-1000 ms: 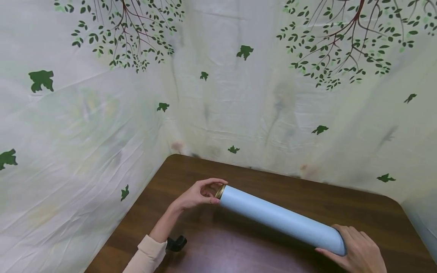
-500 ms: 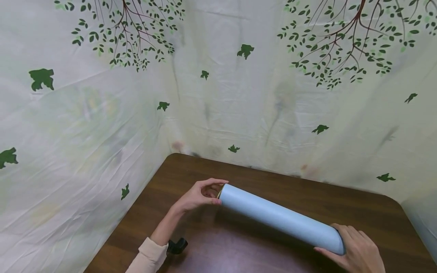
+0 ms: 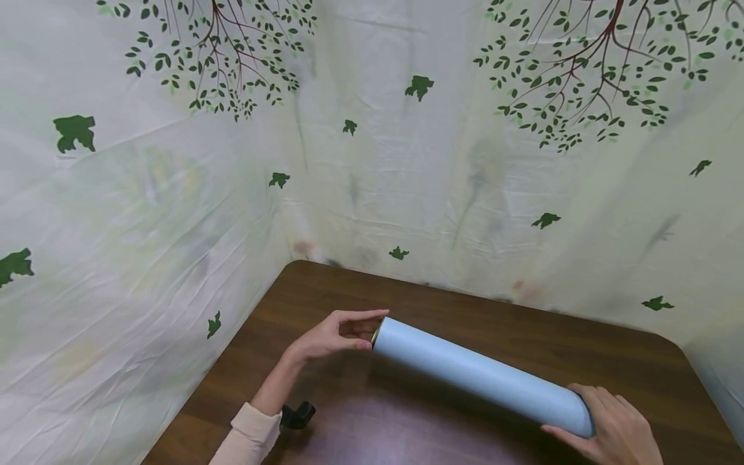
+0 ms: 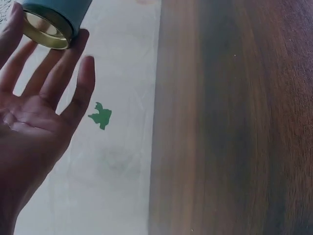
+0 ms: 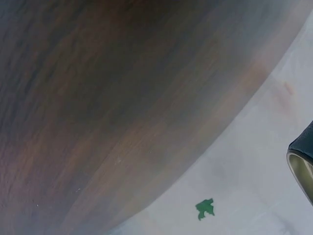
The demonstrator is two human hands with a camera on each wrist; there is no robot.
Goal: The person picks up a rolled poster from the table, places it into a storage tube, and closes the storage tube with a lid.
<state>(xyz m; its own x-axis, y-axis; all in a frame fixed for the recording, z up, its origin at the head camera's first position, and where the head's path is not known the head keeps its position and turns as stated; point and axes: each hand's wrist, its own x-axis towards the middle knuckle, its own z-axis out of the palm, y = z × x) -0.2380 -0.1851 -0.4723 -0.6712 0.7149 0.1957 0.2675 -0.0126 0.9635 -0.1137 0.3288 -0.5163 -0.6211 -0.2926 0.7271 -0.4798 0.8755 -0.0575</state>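
A long light blue tube [image 3: 482, 374] slants across the head view above the table, its left end farther away. My left hand [image 3: 328, 336] holds that end between thumb and fingertips, the palm apart from it. The left wrist view shows the left hand [image 4: 44, 112] with long, slightly bent fingers around the tube's gold metal end [image 4: 46, 30]. At the other end, my right hand [image 3: 619, 426] grips the tube with the thumb below and fingers over the top. Only an end of the tube [image 5: 304, 147] with a pale metallic rim enters the right wrist view; no hand shows there.
Beneath the tube is a dark brown wooden table [image 3: 325, 290] with rounded corners. White cloth [image 3: 442, 194] printed with branches and green leaves hangs behind and to the left. A black device [image 3: 298, 415] sits at the left wrist, beside a cream sleeve [image 3: 250, 433].
The tube and both hands have shifted slightly. The fingers of the left hand look a little straighter, and less of the gold end shows than one second ago.
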